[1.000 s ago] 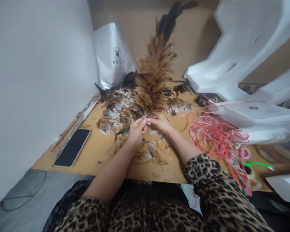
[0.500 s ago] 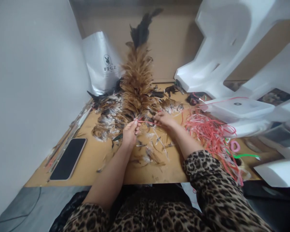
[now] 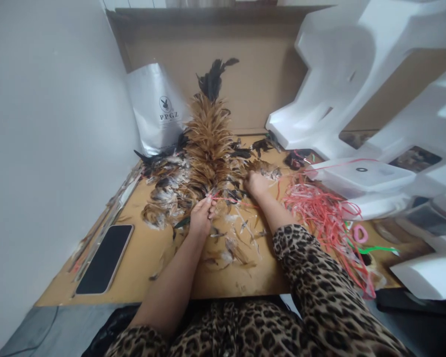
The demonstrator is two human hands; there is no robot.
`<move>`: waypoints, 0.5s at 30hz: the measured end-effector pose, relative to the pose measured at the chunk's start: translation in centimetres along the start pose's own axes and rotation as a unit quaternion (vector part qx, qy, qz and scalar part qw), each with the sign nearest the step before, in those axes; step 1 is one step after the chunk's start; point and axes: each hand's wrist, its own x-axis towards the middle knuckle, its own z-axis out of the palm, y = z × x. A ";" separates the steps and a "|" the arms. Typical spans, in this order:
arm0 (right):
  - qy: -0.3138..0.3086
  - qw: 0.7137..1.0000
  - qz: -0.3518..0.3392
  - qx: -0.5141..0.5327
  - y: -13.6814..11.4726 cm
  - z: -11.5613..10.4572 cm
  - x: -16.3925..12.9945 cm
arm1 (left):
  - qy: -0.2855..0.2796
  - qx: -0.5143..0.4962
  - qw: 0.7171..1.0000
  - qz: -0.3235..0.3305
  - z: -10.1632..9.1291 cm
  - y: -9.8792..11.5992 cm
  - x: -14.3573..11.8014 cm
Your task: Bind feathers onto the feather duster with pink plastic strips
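Note:
A long bundle of brown feathers tipped with black ones, like a feather duster (image 3: 209, 144), stands out from my left hand (image 3: 201, 215). That hand is closed in a pinch on its lower end, where a red plastic string (image 3: 232, 200) is wound. From there the string runs right, below my other hand. My right hand (image 3: 257, 184) lies at the edge of a pile of brown feathers (image 3: 269, 169), its fingers curled down; their tips are hidden, so what they pinch does not show. Black and white-based feathers (image 3: 165, 198) lie left of the bundle.
A phone (image 3: 104, 258) lies at the table's left, near thin sticks (image 3: 107, 210). Behind stands a silver bag (image 3: 154, 109). To the right are tangled red strings (image 3: 319, 213), a clear plastic box (image 3: 362, 171) and large white foam pieces (image 3: 330, 84). Loose feathers (image 3: 230, 250) litter the front.
My right hand has left the string near the bundle's base and moved up and right to the brown feather pile. My left hand keeps its pinch. The camera view has tilted up.

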 end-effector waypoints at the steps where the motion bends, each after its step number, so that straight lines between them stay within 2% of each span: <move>1: 0.000 1.000 0.013 0.008 0.3 0.0 0.0 | 0.001 -0.001 1.000 0.000 0.0 0.1 0.0; 3: 0.010 0.998 0.034 0.050 1.1 -0.1 -0.1 | 0.007 -0.006 1.000 -0.002 0.1 0.2 -0.1; 5: 0.023 0.989 0.040 0.141 2.2 -0.3 -0.3 | 0.012 -0.010 1.000 -0.006 0.1 0.3 -0.1; 7: 0.015 0.958 0.052 0.283 3.0 -0.8 -0.6 | 0.014 -0.017 1.000 -0.009 0.1 0.3 -0.1; 9: -0.010 0.895 0.073 0.439 3.4 -1.4 -1.0 | 0.013 -0.022 1.000 -0.013 0.1 0.2 -0.2; 11: -0.041 0.811 0.100 0.574 3.2 -2.1 -1.6 | 0.010 -0.022 1.000 -0.016 0.2 0.2 -0.2; 13: -0.079 0.729 0.115 0.670 2.5 -2.8 -2.4 | 0.006 -0.019 1.000 -0.015 0.2 0.1 -0.3; 15: -0.127 0.666 0.113 0.727 1.3 -3.4 -3.5 | 0.006 -0.016 1.000 -0.009 0.2 0.0 -0.4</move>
